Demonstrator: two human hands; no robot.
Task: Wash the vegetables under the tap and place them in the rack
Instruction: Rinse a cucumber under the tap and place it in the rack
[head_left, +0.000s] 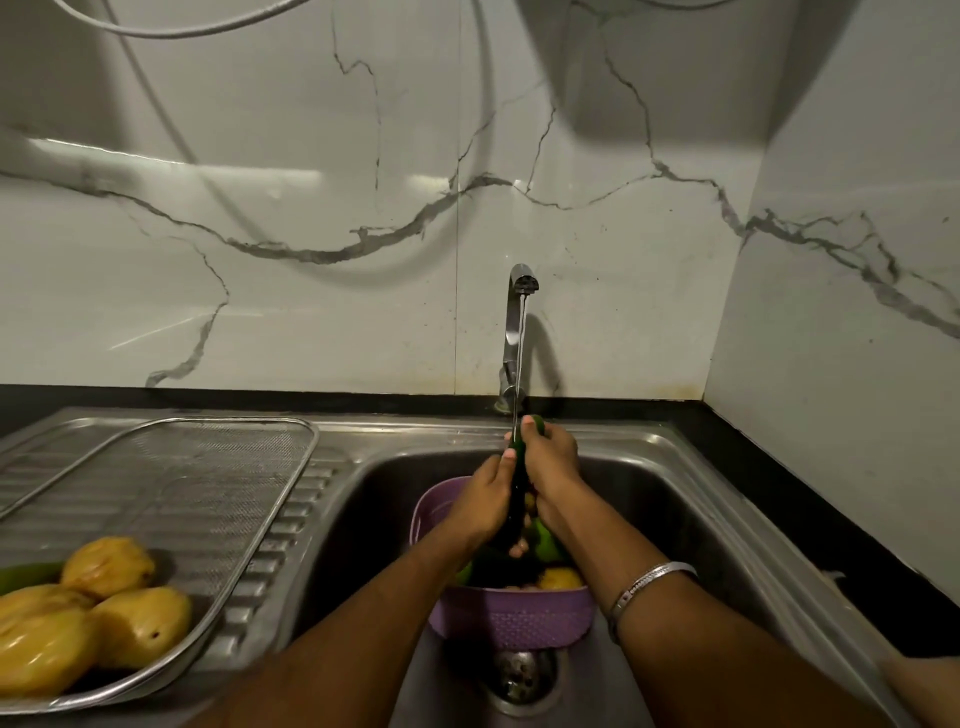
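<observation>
A long dark green vegetable stands nearly upright under the running tap, over the sink. My left hand grips its lower part from the left. My right hand grips its upper part from the right, thumb near the green tip. Below my hands a purple plastic basket sits in the sink bowl and holds more green and yellow vegetables. The wire mesh rack lies on the drainboard at left, with several yellow vegetables in its near corner.
The steel sink bowl has a drain just in front of the basket. A black counter edge runs along the right. A marble wall stands behind the tap. A green vegetable lies at the rack's left edge.
</observation>
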